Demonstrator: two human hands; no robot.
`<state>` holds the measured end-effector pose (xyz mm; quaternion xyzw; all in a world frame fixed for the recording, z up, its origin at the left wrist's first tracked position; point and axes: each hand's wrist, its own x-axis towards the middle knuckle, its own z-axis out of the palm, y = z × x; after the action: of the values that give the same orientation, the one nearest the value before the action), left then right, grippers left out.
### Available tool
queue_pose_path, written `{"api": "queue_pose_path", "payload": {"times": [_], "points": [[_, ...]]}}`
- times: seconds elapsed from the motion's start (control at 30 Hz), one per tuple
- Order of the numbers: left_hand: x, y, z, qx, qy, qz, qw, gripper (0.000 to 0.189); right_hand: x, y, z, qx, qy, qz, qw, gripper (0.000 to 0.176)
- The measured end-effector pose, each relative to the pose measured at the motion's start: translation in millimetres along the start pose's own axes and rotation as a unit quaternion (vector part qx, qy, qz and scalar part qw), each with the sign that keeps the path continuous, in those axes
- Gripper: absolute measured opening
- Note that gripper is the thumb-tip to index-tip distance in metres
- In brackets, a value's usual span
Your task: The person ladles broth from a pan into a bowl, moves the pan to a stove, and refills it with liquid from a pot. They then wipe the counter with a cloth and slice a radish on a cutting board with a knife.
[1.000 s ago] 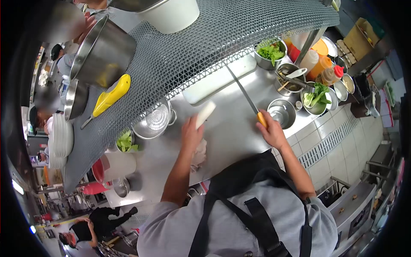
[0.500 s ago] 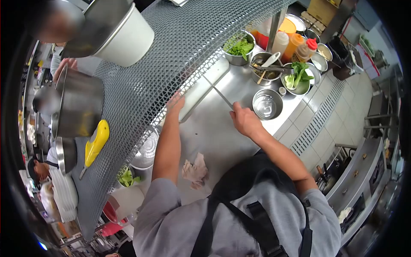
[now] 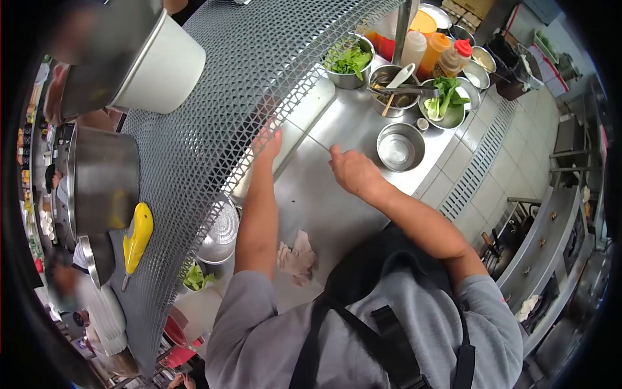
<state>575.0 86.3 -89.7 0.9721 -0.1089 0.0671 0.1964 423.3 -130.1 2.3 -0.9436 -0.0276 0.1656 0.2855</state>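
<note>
My right hand (image 3: 355, 172) is closed around the end of a knife (image 3: 311, 137). Its long, thin blade appears nearly edge-on and reaches over a white cutting board (image 3: 293, 137). Across from it, my left hand (image 3: 267, 144) is at the board, partly behind the mesh shelf. Its fingertips and whatever lies under them are hidden. A crumpled, pale brownish piece (image 3: 298, 258), perhaps a cloth or meat, lies on the steel counter (image 3: 330, 201) near my body.
A mesh shelf (image 3: 214, 84) overhangs the board and carries pots and a yellow-handled tool (image 3: 137, 240). At right stand an empty steel bowl (image 3: 400, 148), a pot of utensils (image 3: 394, 97), bowls of greens (image 3: 350, 61) and sauce bottles (image 3: 435, 55). A perforated pan (image 3: 219, 227) sits left.
My right hand has moved left and slightly up, with the knife reaching further over the board. My left hand has shifted slightly up. The view has tilted a little.
</note>
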Motion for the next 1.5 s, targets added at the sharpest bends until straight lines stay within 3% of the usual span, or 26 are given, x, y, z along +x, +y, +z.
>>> {"api": "queue_pose_path", "payload": {"times": [0.23, 0.33, 0.43, 0.53, 0.6, 0.7, 0.87, 1.0, 1.07, 1.27, 1.5], "points": [[5, -8, 2, -0.019, 0.024, 0.033, 0.999, 0.030, -2, -4, 4, 0.014, -0.002, 0.013, 1.000, 0.029], [6, -7, 0, -0.019, 0.018, 0.049, 0.998, 0.030, 0, 0, 10, 0.024, 0.038, -0.015, 0.999, 0.025], [8, -10, 3, -0.012, 0.026, 0.048, 0.998, 0.031, 1, -5, 4, 0.041, 0.012, 0.007, 0.999, 0.037], [5, -6, 1, -0.006, 0.042, 0.066, 0.997, 0.030, 3, -9, 2, 0.025, 0.012, 0.020, 0.999, 0.031], [5, -4, 2, -0.002, 0.010, 0.013, 1.000, 0.029, 8, -8, 6, -0.031, 0.023, 0.005, 0.999, 0.022], [3, -4, 2, -0.011, 0.026, 0.021, 0.999, 0.029, 23, -3, 18, -0.065, -0.005, 0.004, 0.998, 0.014], [2, -2, 2, -0.020, 0.020, 0.005, 1.000, 0.031, 42, 7, 41, -0.056, -0.009, 0.013, 0.998, 0.014], [3, -10, -4, -0.027, 0.007, 0.038, 0.999, 0.031, 37, 2, 28, -0.031, -0.013, 0.021, 0.999, 0.016], [1, -7, -7, -0.020, -0.013, 0.011, 1.000, 0.031, 32, -3, 19, -0.022, -0.014, 0.025, 0.999, 0.017], [2, -20, 6, -0.045, 0.039, 0.063, 0.996, 0.031, 14, -17, 1, -0.016, 0.000, 0.014, 1.000, 0.023], [2, -8, -6, -0.045, 0.018, 0.051, 0.998, 0.033, 10, -15, 1, -0.010, 0.014, 0.010, 1.000, 0.024]]}}
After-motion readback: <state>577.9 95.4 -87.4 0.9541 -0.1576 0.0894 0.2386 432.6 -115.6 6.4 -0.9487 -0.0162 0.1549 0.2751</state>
